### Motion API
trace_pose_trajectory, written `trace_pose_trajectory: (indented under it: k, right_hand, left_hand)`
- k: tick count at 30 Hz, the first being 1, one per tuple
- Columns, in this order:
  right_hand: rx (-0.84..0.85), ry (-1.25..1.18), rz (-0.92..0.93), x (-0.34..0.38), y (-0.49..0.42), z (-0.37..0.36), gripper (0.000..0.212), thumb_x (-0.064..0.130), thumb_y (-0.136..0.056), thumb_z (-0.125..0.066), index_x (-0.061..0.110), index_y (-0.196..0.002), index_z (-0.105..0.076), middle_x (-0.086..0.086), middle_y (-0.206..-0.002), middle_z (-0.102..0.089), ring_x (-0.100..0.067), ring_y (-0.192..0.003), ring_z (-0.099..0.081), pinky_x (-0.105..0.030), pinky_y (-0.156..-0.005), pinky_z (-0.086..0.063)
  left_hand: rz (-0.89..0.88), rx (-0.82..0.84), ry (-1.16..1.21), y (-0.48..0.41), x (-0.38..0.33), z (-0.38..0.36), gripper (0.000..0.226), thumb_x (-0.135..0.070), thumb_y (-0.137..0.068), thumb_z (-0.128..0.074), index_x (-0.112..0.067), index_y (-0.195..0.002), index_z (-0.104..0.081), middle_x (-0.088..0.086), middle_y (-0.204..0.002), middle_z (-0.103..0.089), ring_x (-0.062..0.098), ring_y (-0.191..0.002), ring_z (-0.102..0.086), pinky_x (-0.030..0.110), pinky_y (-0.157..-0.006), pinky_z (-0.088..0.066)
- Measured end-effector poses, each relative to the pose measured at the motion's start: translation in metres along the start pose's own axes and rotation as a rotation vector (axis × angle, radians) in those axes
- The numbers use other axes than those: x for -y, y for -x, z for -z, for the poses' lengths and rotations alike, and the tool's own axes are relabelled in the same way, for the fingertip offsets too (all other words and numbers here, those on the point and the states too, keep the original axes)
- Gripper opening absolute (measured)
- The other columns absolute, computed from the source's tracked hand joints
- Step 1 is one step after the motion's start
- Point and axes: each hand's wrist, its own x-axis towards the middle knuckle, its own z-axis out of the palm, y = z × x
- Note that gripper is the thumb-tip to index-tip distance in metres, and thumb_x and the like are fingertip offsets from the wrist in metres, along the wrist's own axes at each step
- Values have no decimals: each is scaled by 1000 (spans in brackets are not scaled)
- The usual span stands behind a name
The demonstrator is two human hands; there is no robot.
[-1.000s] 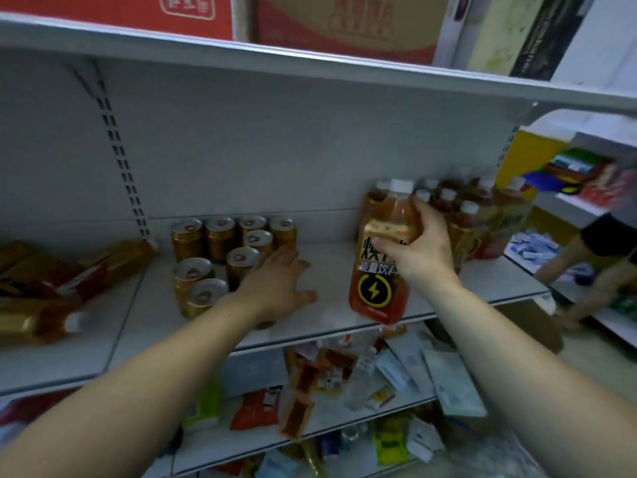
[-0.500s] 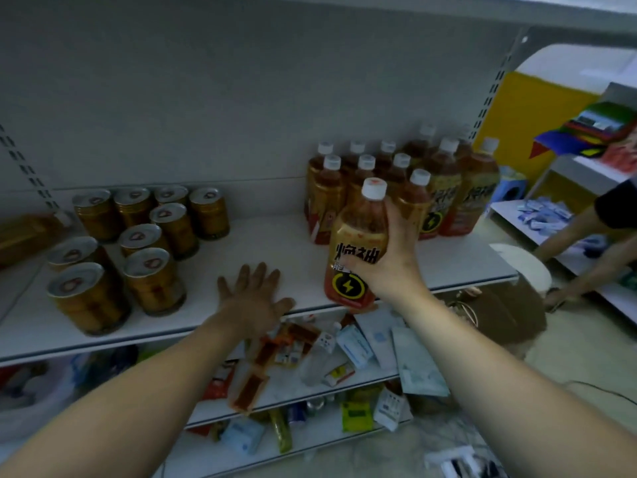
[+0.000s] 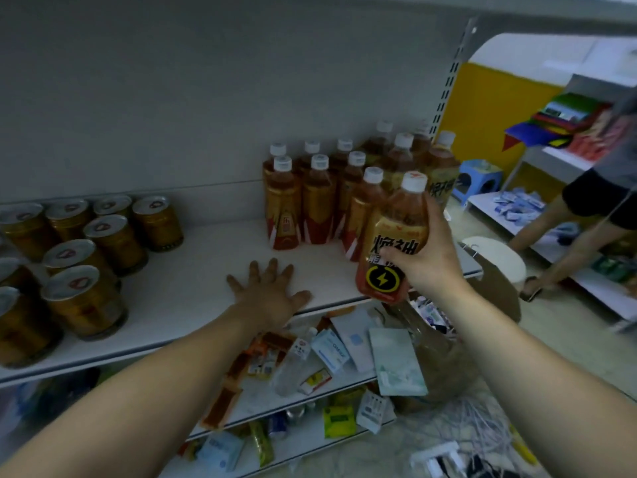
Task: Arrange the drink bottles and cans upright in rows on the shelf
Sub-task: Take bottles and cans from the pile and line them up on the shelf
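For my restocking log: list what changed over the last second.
The left hand left the cans and now lies flat on the shelf. The right hand carried the lightning-label bottle rightward, up to the standing bottles. Its grip, cans and rows unchanged.

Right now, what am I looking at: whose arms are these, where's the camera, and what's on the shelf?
No robot: these are a person's two bare hands, filmed by a camera worn on the head, looking forward and down. The left hand lies flat, fingers spread, on the white shelf. The right hand grips an amber drink bottle with a lightning-bolt label, upright at the shelf's front edge. Gold cans stand at the left, capped bottles in rows at the right. Packets lie on the shelf below.
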Motion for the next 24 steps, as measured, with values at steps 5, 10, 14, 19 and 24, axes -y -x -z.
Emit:
trace_pose_trajectory:
  k: [5,10,14,19,24]
  right_hand:
    - [126,95,-2,-35,-50,39,105,32,-72,-85,33,-152,-16,-4,-149,-34,-22,-137,-34,-39,-111,-34]
    - [221,81,43,-56,-78,42,108,36,-71,-84,39,-151,-13,-1,-151,-38,-22,-136,-39,-43,-110,-37]
    - [304,69,72,-67,-95,46,108,31,-74,-83,39,-152,-9,2,-149,-42,-17,-133,-42,-34,-106,-37]
    - [406,49,86,-68,-112,50,108,21,-75,-83,34,-153,-9,4,-143,-47,-13,-126,-45,-32,-103,-39]
    - [391,174,98,-56,-109,56,117,48,-60,-84,36,-152,-11,-4,-152,-34,-26,-139,-35,-47,-111,-35]
  left_hand:
    - [191,-49,16,-14,-46,-11,99,-84,-77,-14,-22,-151,8,13,-159,14,38,-144,13,69,-108,5]
    - [211,-132,-21,-13,-44,-18,98,-84,-76,-12,-24,-152,5,11,-159,10,35,-145,9,65,-111,0]
    - [217,-143,-48,-16,-45,-20,98,-85,-75,-10,-26,-151,4,10,-160,9,33,-146,7,64,-111,-2]
    - [233,-115,-62,-16,-46,-18,95,-84,-77,-12,-26,-151,7,9,-160,10,33,-146,8,64,-111,-1]
    - [240,50,18,-16,-45,3,97,-84,-77,-26,-30,-150,7,6,-160,14,31,-146,11,62,-113,0]
